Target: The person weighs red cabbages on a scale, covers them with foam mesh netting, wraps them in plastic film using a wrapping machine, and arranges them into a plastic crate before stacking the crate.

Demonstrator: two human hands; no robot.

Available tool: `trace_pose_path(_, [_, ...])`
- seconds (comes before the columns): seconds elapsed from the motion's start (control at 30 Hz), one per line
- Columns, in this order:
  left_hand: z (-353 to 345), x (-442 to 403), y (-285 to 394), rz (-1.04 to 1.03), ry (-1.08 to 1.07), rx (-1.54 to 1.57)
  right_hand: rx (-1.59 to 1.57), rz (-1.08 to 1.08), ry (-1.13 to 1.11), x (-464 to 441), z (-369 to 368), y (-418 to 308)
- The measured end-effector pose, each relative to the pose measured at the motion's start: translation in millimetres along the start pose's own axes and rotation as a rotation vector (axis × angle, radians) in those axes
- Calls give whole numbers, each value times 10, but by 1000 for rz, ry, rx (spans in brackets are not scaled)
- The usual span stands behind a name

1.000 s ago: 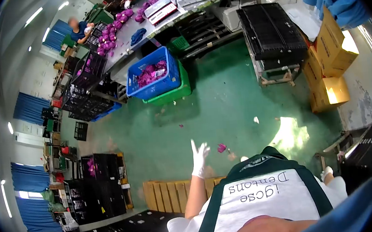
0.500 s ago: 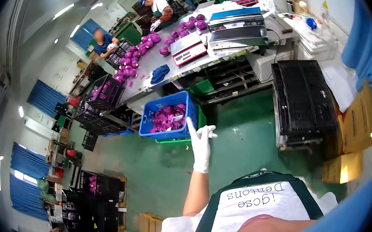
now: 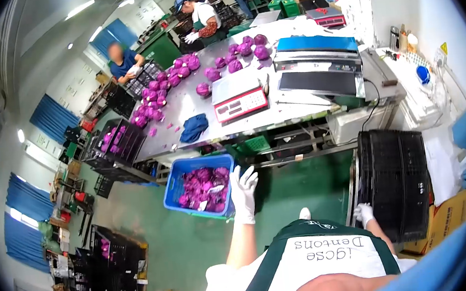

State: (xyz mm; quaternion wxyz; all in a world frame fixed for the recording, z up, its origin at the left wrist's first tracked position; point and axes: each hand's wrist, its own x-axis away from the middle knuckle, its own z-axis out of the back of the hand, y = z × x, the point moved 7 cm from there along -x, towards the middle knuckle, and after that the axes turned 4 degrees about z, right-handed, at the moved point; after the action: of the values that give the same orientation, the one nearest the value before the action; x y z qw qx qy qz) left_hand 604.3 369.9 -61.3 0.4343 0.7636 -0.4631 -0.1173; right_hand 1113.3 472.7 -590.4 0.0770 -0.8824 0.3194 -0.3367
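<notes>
My left hand [image 3: 244,194], in a white glove, reaches forward with its fingers apart and nothing in it. It is at the right side of a blue plastic crate [image 3: 200,162]; whether it touches the rim I cannot tell. Purple cabbage leaves and pieces [image 3: 203,187] fill much of that crate, with pale labels or scraps among them. Low on the right, my gloved right hand [image 3: 363,212] hangs beside a stack of black crates [image 3: 393,180]. Its fingers look loosely apart, and no held thing shows.
A steel table [image 3: 174,117] ahead carries purple cabbages [image 3: 152,97], a red-and-white scale [image 3: 240,104], a larger scale [image 3: 319,82] and a blue cloth [image 3: 194,128]. Two people [image 3: 201,22] stand beyond it. Cardboard boxes [image 3: 447,217] sit at right, black crates [image 3: 105,270] at left.
My view has tilted and come closer to the table. My right hand has come into view beside the black crates. The left hand stays by the blue crate, its fingers now less stretched.
</notes>
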Motion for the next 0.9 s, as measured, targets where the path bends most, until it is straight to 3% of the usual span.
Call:
trace_pose_path(0.07, [-624,-490,-63,211,-190,194,514,54,676,772,-1120,-93])
trace_pose_path(0.13, [-1218,-969,-95,302,-591,510,552,155,697,866,-1213,-215])
trace_pose_path(0.17, [-1552,-1114,-56,305,-596,521,414,95,688,862,-988,-220])
trace_pose_path(0.27, [-2388,-1437,-77,395,-633,562,291,209,873,1311,-894,-446])
trace_pose_path(0.4, [-3098,-1794,-485,475,-728,547,274,287,984,1603,-575,-888])
trace_pose_path(0.47, [-3318,-1883,-809,526,-676,456,170,369,1051,1664,-277,-1165])
trace_pose_path(0.53, [-3366,-2056,-1352,470,-624,4,175,500,1093,1658,11,-1534])
trace_pose_path(0.57, [-3392,-2058,-1623,494,-620,-153,207,552,1216,1635,214,-1700])
trace_pose_path(0.6, [-3371,-2048,-1863,480,-599,-280,433,661,1269,1613,340,-1937])
trace_pose_path(0.63, [-3449,-1978,-1982,459,-657,-447,608,643,1381,1578,354,-2119])
trace_pose_path(0.67, [-3531,-1895,-2049,583,-633,-567,784,627,1491,1561,347,-2329])
trace_pose_path(0.73, [-3488,-1908,-2252,391,-719,-664,1007,357,1575,1470,5,-2644])
trace_pose_path(0.8, [-3437,-1983,-2313,386,-689,-764,1225,153,1601,1583,-493,-2729])
trace_pose_path(0.9, [-3278,-2116,-2467,343,-713,-968,1372,69,1606,1479,-888,-2928])
